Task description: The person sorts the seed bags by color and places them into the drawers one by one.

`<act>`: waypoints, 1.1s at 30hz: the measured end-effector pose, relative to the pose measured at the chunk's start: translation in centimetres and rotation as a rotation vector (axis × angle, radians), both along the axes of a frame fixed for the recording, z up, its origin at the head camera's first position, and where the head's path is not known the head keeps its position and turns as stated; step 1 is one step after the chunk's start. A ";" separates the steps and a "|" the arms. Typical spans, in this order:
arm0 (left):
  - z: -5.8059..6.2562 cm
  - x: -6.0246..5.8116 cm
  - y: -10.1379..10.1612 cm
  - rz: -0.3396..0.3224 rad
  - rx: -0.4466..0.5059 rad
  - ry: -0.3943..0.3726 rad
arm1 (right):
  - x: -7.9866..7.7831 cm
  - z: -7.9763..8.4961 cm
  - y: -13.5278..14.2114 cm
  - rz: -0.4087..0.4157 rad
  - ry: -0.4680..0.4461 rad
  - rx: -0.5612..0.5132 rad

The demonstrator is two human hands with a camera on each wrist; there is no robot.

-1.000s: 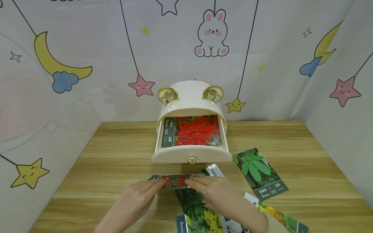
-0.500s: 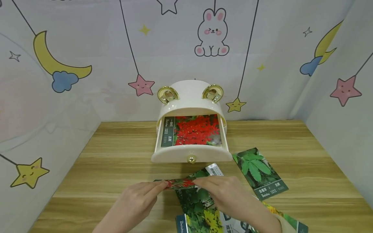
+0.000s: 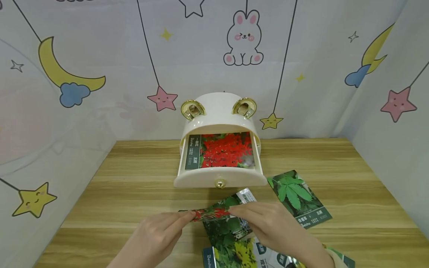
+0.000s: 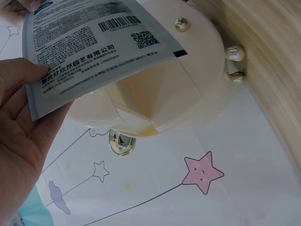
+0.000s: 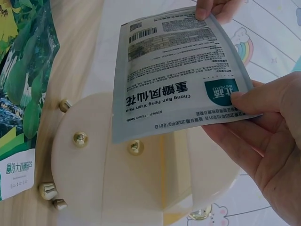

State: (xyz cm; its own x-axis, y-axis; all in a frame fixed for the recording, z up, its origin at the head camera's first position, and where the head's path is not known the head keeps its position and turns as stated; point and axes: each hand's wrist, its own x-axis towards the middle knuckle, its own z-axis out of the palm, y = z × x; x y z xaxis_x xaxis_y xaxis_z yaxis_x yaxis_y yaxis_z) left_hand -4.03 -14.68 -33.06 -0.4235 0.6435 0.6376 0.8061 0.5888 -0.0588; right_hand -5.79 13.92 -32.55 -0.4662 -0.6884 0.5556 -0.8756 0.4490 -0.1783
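Packet (image 3: 212, 214): above table (image 3: 134, 186), toward near edge; likely light, bendy; best held by ends.
Left hand (image 3: 155, 231), right hand (image 3: 269, 223): fingers (image 3: 179, 221) pinching 1 end each.

At the head view's left the surface (image 3: 110, 182) gives passage, while the open drawer (image 3: 197, 179) blocks centre and packets (image 3: 299, 198) crowd lower right.

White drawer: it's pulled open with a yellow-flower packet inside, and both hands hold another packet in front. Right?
No, the head view shows a red-flower packet in the open white drawer. The left hand and right hand do hold another packet in front.
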 end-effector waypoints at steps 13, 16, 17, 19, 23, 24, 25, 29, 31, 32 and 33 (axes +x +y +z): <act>1.3 0.9 0.5 -0.026 0.031 -0.061 | 0.5 1.2 0.7 0.008 0.140 -0.097; 1.5 0.8 0.6 -0.042 0.047 -0.044 | 0.5 1.4 0.9 0.005 0.149 -0.105; 1.6 0.8 0.7 -0.046 0.052 -0.035 | 0.6 1.5 0.9 0.001 0.148 -0.106; 1.7 0.7 0.8 -0.052 0.061 -0.020 | 0.6 1.6 1.0 0.002 0.149 -0.116; 2.0 0.7 1.0 -0.058 0.065 -0.037 | 0.7 1.9 1.3 0.010 0.154 -0.135; 2.1 0.8 1.1 -0.059 0.063 -0.047 | 0.8 2.0 1.3 0.015 0.159 -0.140; 2.3 0.8 1.1 -0.060 0.061 -0.054 | 0.8 2.1 1.4 0.019 0.166 -0.145; 2.8 0.9 1.4 -0.075 0.056 -0.069 | 1.2 2.6 1.8 0.009 0.171 -0.144; 3.0 1.0 1.5 -0.082 0.059 -0.067 | 1.4 2.9 2.0 -0.003 0.169 -0.137; 3.2 1.0 1.6 -0.087 0.060 -0.068 | 1.6 3.0 2.0 -0.009 0.165 -0.133; 3.3 1.1 1.7 -0.092 0.061 -0.075 | 1.7 3.2 2.1 -0.016 0.156 -0.127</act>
